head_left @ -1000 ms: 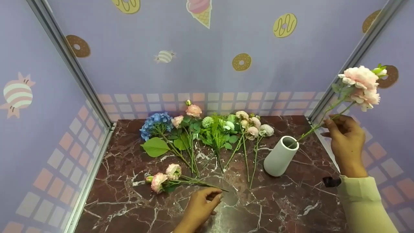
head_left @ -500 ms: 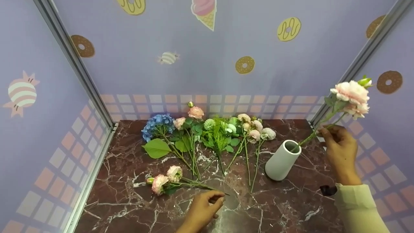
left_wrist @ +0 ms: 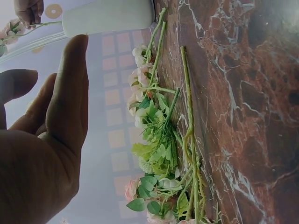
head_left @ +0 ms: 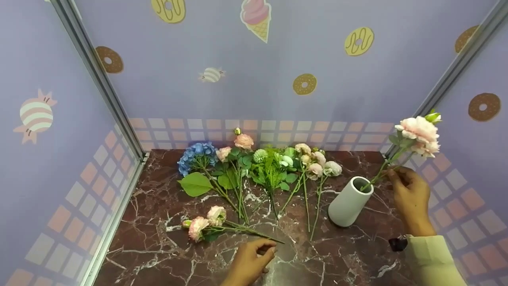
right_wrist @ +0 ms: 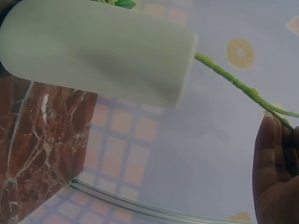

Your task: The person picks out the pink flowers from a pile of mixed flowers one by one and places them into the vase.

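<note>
My right hand (head_left: 410, 196) pinches the stem of a pale pink flower (head_left: 418, 131) with a green bud at its top. The stem (right_wrist: 233, 81) slants into the mouth of a white vase (head_left: 349, 204), and its lower end is hidden inside. The vase stands at the right of the table, left of that hand. Low over the front of the table, my left hand (head_left: 250, 262) holds nothing, its fingers loosely bent and thumb apart in the left wrist view. Near its fingertips lies the stem end of a pink flower spray (head_left: 198, 228).
Along the back of the dark red marbled table (head_left: 158, 262) lie a blue hydrangea (head_left: 197, 157), peach roses (head_left: 243, 141), green foliage (head_left: 270, 171) and several pale blooms (head_left: 315, 170). Patterned lilac walls (head_left: 222, 95) enclose the back and sides.
My right hand has come down and left, and the pink flower has sunk with it, its stem deeper in the vase. My left hand has hardly moved. The head view has shifted slightly.
</note>
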Demonstrator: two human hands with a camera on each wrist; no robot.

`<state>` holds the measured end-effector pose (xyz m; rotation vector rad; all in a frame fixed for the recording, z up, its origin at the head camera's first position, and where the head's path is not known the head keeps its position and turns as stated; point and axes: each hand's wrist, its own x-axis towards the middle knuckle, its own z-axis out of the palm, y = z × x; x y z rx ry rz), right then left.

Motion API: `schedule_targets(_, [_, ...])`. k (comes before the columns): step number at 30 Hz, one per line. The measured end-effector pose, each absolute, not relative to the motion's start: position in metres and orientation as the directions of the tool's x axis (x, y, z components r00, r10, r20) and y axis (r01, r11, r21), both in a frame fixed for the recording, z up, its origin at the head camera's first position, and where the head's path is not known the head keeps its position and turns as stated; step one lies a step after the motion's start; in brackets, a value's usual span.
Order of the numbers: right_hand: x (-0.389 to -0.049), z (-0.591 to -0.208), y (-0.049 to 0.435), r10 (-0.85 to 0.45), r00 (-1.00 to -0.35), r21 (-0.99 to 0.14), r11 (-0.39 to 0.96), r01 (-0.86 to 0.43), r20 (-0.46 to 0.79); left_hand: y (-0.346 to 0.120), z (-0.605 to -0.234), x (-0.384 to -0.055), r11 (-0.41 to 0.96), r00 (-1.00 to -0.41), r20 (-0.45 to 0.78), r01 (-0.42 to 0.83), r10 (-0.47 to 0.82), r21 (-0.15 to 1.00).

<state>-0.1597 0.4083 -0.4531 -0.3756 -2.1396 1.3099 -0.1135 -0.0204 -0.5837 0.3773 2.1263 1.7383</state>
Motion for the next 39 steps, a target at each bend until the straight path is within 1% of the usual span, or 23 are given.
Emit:
schedule_targets(8, [-0.16,-0.47,0.408,0.501,-0.787,-0.823,0.567,-0.015,0.36,-0.02,-0.585,-0.113,0.208,-0.896,-0.127,-0.04,0.426,0.977])
schedule_targets(15, [-0.162,-0.486,0.409,0.49,-0.805,-0.834,0.552,-0.01,0.335,-0.019,-0.584,-0.113,0.167,-0.898,-0.134,-0.068,0.419,0.984])
schedule_targets(21, [-0.158,-0.498,0.408,0.5,-0.813,-0.823,0.566,0.048,0.297,-0.019,-0.584,-0.111,0.144,-0.907,-0.132,-0.08,0.4,0.986])
schedule_targets(25, [-0.156,-0.505,0.408,0.52,-0.809,-0.797,0.594,0.112,0.274,-0.019,-0.584,-0.11,0.136,-0.913,-0.119,-0.071,0.39,0.988])
schedule_targets(28, [-0.154,-0.508,0.409,0.535,-0.812,-0.8,0.58,0.154,0.231,-0.02,-0.584,-0.109,0.148,-0.919,-0.104,-0.05,0.381,0.988])
schedule_targets(35, [-0.153,-0.516,0.41,0.541,-0.808,-0.777,0.604,0.179,0.234,-0.021,-0.584,-0.107,0.158,-0.929,-0.081,-0.024,0.361,0.987])
schedule_targets(39, [-0.154,-0.52,0.411,0.528,-0.82,-0.778,0.603,0.178,0.222,-0.02,-0.582,-0.106,0.16,-0.929,-0.083,-0.026,0.361,0.987])
